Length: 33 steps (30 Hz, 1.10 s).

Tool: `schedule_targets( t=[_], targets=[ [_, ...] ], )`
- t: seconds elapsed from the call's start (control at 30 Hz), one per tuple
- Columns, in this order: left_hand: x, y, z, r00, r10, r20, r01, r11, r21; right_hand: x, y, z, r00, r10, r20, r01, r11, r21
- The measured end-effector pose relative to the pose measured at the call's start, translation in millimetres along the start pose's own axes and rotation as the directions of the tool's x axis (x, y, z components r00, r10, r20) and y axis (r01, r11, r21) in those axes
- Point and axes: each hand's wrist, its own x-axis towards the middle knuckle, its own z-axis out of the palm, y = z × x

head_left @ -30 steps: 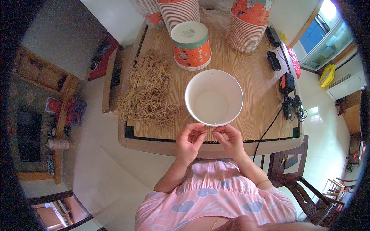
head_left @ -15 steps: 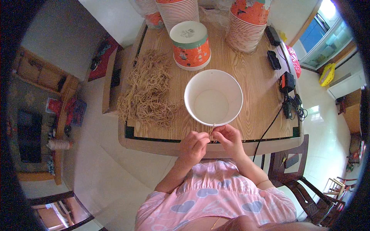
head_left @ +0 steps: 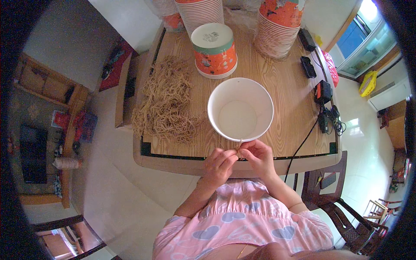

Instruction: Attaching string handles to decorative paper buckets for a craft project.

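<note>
A white paper bucket (head_left: 240, 108) stands upright with its mouth toward me at the table's near side. Over its near rim comes a short piece of tan string (head_left: 240, 142), which runs down between my fingers. My left hand (head_left: 220, 164) is closed in a pinch on the string, just below the rim. Beside it, my right hand (head_left: 258, 157) pinches the same string with thumb and forefinger. The fingertips of both hands almost meet, and they partly hide the string. A loose heap of tan strings (head_left: 167, 104) lies left of the bucket.
An upside-down orange and green paper bucket (head_left: 214, 56) sits behind the white one. Stacked buckets (head_left: 277, 32) rise at the far edge. Black adapters and cables (head_left: 325, 112) line the table's right side. A dark chair (head_left: 325, 182) stands at the right.
My left hand has shifted slightly right, closer to my right hand. The bucket and the string heap look the same.
</note>
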Motion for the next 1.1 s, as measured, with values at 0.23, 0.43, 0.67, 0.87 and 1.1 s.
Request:
schedule_targets(
  t=[0.23, 0.43, 0.67, 0.87, 1.1],
  targets=[
    [4.4, -1.5, 3.3, 0.998, 0.058, -0.005, -0.058, 0.998, -0.022, 1.5, 2.1, -2.9, 0.998, -0.068, -0.011, 0.065, 0.982, -0.177],
    [6.2, 3.8, 8.9, 0.846, -0.531, 0.055, 0.473, 0.698, -0.537, 2.8, -1.1, -9.1, 0.999, -0.032, -0.015, 0.029, 0.986, -0.165],
    [2.6, -7.4, 17.3, 0.750, -0.596, 0.286, 0.617, 0.475, -0.627, 2.8, -7.4, -9.6, 0.989, -0.145, 0.029, 0.148, 0.948, -0.281],
    [7.6, 0.5, 16.7, 0.709, -0.653, 0.266, 0.659, 0.480, -0.579, -2.0, -12.7, -4.5, 0.964, -0.264, -0.025, 0.229, 0.876, -0.424],
    [8.6, 2.8, 16.7, 0.760, -0.616, 0.205, 0.619, 0.592, -0.516, -3.7, -9.9, -4.2, 0.939, -0.345, 0.005, 0.298, 0.803, -0.517]
  ],
)
